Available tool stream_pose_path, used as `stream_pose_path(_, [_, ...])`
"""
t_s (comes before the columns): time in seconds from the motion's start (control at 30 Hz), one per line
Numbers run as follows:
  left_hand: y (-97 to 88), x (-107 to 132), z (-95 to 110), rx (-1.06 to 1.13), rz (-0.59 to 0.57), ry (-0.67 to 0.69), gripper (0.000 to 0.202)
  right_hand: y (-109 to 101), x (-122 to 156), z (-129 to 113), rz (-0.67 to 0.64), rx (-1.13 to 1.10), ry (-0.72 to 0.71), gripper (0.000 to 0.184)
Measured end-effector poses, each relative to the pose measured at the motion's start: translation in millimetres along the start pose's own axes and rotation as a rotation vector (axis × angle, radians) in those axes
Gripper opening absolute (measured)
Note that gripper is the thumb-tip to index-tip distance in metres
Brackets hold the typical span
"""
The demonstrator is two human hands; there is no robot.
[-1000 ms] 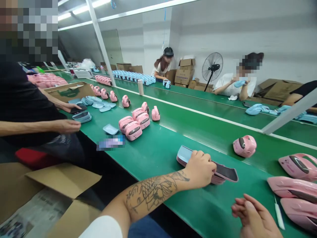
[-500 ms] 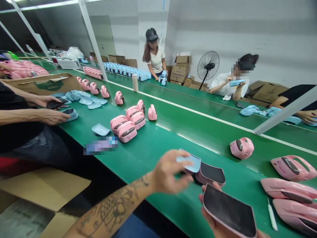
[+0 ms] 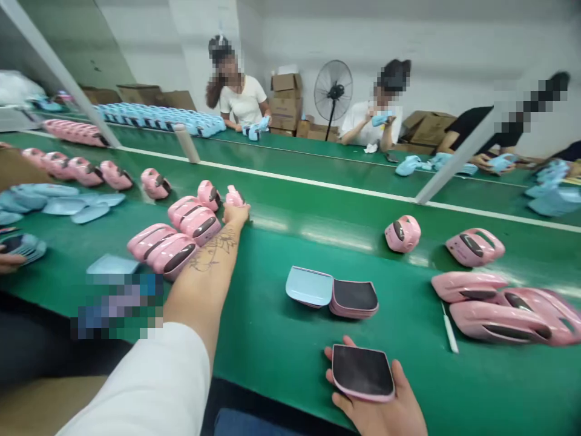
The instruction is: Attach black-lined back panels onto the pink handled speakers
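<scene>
My left hand point(image 3: 236, 213) is stretched far across the table, its fingers closed around a small pink plastic housing point(image 3: 234, 196); most of the fingertips are hidden. On my right hand point(image 3: 379, 399), palm up with curled fingers, rests a flat pink-rimmed panel point(image 3: 362, 370) with a dark face. Beyond it lie two short stacks side by side: one topped by a light blue panel point(image 3: 309, 286), the other by a dark-faced panel point(image 3: 355, 295). Beside my left forearm stand several pink housings with dark windows point(image 3: 175, 253).
More pink housings point(image 3: 494, 321) lie at the right, near a thin white-handled tool point(image 3: 449, 330). Light blue panels point(image 3: 66, 204) are spread at the left, by a co-worker's hand point(image 3: 11, 261). A slanted post point(image 3: 458, 145) rises from the far side, where several people sit.
My left hand has left the stacked panels and reached forward and left to a pink housing. My right hand still carries the dark-faced panel. The view has swung right.
</scene>
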State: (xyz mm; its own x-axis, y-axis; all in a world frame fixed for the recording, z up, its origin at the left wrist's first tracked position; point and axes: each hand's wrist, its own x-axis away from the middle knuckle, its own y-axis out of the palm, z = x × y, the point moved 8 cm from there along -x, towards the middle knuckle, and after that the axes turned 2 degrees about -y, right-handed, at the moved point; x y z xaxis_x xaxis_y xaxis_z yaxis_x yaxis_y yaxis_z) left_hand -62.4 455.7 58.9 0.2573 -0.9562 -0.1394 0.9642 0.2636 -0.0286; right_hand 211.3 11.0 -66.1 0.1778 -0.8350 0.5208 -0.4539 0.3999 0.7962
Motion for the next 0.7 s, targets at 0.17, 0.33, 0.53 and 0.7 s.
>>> stream_pose_path(0.17, [-10.7,17.8,-5.2,0.237,0.028,-0.173,0.044,-5.0,1.2,-0.3,-0.022,-0.059,0.018,0.071])
stream_pose_path(0.33, [-55.4,119.7,2.7,0.544,-0.045,-0.143,0.051,-2.3,12.1,0.2,-0.096,0.062,0.0,0.078])
stream_pose_path(0.53, [-87.5,301.3,-8.7,0.759,-0.302,-0.343,0.074,20.7,22.6,-6.5,-0.043,0.538,-0.284,0.077])
stream_pose_path(0.7, [-67.0,410.0,-20.7,0.761,-0.475,-0.565,0.09,64.7,30.3,-4.7,-0.01,1.125,-0.554,0.101])
